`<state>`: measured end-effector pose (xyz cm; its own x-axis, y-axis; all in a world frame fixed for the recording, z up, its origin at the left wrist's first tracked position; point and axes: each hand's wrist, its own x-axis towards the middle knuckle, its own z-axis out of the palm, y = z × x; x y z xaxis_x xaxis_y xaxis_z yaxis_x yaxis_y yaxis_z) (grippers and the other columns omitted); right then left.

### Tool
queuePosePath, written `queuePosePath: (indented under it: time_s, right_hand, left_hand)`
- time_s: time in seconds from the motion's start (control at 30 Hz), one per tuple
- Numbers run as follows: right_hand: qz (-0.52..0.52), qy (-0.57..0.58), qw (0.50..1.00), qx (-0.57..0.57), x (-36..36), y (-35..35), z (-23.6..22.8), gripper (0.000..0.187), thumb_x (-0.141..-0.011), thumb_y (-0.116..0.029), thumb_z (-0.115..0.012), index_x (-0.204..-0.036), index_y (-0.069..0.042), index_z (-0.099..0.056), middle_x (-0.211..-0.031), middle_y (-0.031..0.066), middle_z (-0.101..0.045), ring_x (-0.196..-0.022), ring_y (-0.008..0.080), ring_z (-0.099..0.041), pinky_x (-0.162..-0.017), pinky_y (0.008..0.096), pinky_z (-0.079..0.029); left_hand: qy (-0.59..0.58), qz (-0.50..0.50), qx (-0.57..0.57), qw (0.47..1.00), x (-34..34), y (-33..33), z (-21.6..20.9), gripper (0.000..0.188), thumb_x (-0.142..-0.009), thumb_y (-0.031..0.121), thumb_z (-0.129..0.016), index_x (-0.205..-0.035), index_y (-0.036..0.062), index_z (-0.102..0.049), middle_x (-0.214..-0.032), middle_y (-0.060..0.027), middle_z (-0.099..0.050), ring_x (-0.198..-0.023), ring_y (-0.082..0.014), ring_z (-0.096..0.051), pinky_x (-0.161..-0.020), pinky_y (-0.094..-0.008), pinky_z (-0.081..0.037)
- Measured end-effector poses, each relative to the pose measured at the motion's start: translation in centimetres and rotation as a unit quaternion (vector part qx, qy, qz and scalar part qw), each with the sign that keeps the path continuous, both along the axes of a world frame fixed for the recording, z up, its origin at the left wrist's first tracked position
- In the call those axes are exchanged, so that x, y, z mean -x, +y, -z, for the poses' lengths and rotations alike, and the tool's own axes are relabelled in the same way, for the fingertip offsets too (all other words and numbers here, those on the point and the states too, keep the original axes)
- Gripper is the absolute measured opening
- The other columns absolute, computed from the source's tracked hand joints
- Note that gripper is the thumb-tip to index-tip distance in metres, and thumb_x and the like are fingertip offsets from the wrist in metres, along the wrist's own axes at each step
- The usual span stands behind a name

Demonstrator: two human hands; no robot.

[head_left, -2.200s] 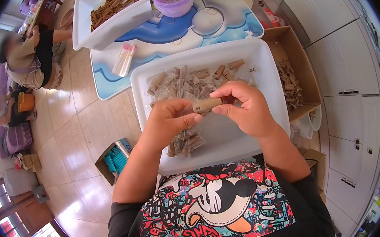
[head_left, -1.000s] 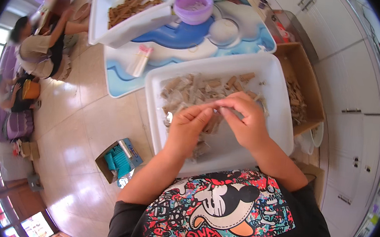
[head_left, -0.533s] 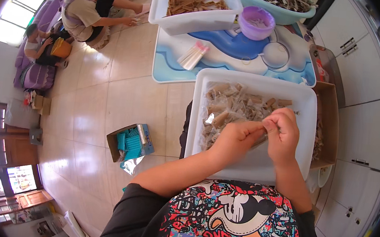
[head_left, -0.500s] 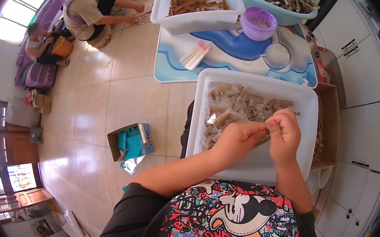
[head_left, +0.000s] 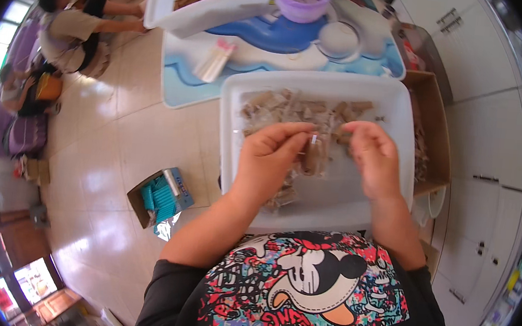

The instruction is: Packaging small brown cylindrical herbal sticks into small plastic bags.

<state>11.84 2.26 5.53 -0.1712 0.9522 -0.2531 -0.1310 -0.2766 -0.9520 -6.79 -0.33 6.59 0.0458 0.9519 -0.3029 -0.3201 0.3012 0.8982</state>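
My left hand [head_left: 272,158] pinches a small clear plastic bag [head_left: 316,157] between thumb and forefinger; a brown piece shows inside it. The bag hangs over a white plastic tray [head_left: 356,217]. Apart from it, to its right, my right hand [head_left: 371,156] is above the tray with its fingers curled and blurred. A brown piece lies close to its fingertips, and whether it is held I cannot make out. Many bagged brown pieces [head_left: 276,105] are heaped at the tray's far and left sides.
Beyond the tray, a blue-and-white table [head_left: 180,86] bears a bundle of clear bags [head_left: 215,63], a purple bowl [head_left: 303,0] and a white bin [head_left: 193,23] of brown pieces. A cardboard box [head_left: 436,136] stands right. On the floor sits a box of teal packets [head_left: 162,199]. Two people sit far left.
My hands have moved apart; they were together over the tray. The bag now hangs from my left hand. The whole view has shifted, so the tray appears farther left and higher.
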Motion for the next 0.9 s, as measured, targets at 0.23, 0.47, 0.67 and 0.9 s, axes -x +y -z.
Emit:
queuePosePath:
  time_s: [0.23, 0.47, 0.67, 0.9]
  right_hand:
    - [-0.037, 0.0, 0.999, -0.018, 1.4, -0.5, -0.1, 0.015, -0.082, -0.011, -0.062, -0.092, 0.001, -0.061, -0.081, -0.0008, -0.06, -0.074, 0.0027, -0.052, -0.067, 0.0167, -0.041]
    - [-0.016, -0.004, 1.0, -0.023, 0.8, -0.7, 1.1, 0.012, -0.082, -0.008, -0.059, -0.091, 0.0, -0.062, -0.081, -0.0006, -0.06, -0.071, 0.0028, -0.052, -0.064, 0.0165, -0.041]
    - [-0.011, 0.091, 0.99, 0.106, 0.8, -0.5, 0.4, 0.012, -0.082, -0.01, -0.059, -0.089, 0.0, -0.062, -0.08, -0.0013, -0.059, -0.07, 0.0022, -0.05, -0.06, 0.0164, -0.039]
    - [-0.075, -0.041, 0.996, -0.003, 1.2, -0.5, 1.3, 0.023, -0.086, -0.026, -0.057, -0.084, -0.003, -0.063, -0.071, -0.0019, -0.056, -0.059, 0.0023, -0.044, -0.052, 0.0163, -0.035]
  left_hand:
    - [0.038, 0.021, 0.0, 0.999, -0.2, -0.1, 0.4, 0.02, -0.087, 0.007, -0.053, -0.104, -0.0032, -0.058, -0.093, -0.0079, -0.064, -0.079, -0.0094, -0.06, -0.068, -0.0224, -0.051]
    - [0.037, 0.015, 0.002, 0.999, -0.5, -0.2, 0.2, 0.02, -0.088, 0.008, -0.052, -0.103, -0.0022, -0.059, -0.091, -0.0088, -0.064, -0.08, -0.0115, -0.061, -0.067, -0.0236, -0.051]
    - [0.016, 0.007, 0.015, 1.0, -0.1, -0.3, 0.7, 0.016, -0.087, 0.004, -0.048, -0.094, -0.0023, -0.061, -0.087, -0.0073, -0.063, -0.077, -0.0109, -0.06, -0.066, -0.0228, -0.05]
    - [0.181, 0.056, -0.064, 0.98, -0.1, -0.7, 0.5, 0.014, -0.085, 0.001, -0.05, -0.095, -0.0035, -0.059, -0.085, -0.0083, -0.063, -0.074, -0.0095, -0.058, -0.065, -0.0213, -0.047]
